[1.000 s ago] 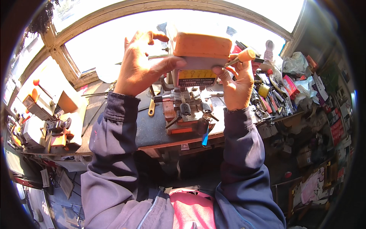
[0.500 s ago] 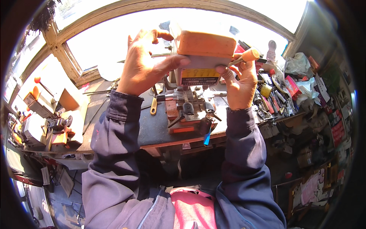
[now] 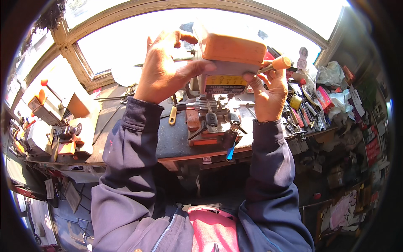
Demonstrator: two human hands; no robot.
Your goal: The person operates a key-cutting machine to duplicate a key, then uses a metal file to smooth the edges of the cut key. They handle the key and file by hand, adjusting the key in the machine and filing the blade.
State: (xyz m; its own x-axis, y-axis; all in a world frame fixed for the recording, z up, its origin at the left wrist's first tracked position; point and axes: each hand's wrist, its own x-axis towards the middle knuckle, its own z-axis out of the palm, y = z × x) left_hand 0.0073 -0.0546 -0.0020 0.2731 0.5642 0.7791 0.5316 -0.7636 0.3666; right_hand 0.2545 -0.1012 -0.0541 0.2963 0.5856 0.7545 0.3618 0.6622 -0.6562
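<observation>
A key cutting machine [image 3: 226,82] with a grey housing and a yellow-and-black label stands on the bench in front of me. An orange box [image 3: 235,47] sits on top of its housing. My left hand [image 3: 166,69] holds the left end of this box, thumb along its lower front edge and index finger bent at its far corner. At the right end, my right hand [image 3: 270,90] is closed around a screwdriver [image 3: 280,63] with a thick orange-yellow handle; its tip is hidden. The right thumb presses near the housing's corner. Below, a black-headed car key [image 3: 211,119] lies at the clamps.
More keys with a blue tag [image 3: 230,152] hang at the machine's front right. A yellow-handled tool [image 3: 172,114] lies left of it. Another machine with a red-ball lever [image 3: 44,82] stands far left. Pliers and other tools [image 3: 300,111] crowd the right side. A window frame [image 3: 79,63] rises behind.
The whole view has shifted slightly, so the scene sits a little farther right. Both hands keep the same places at the box and housing.
</observation>
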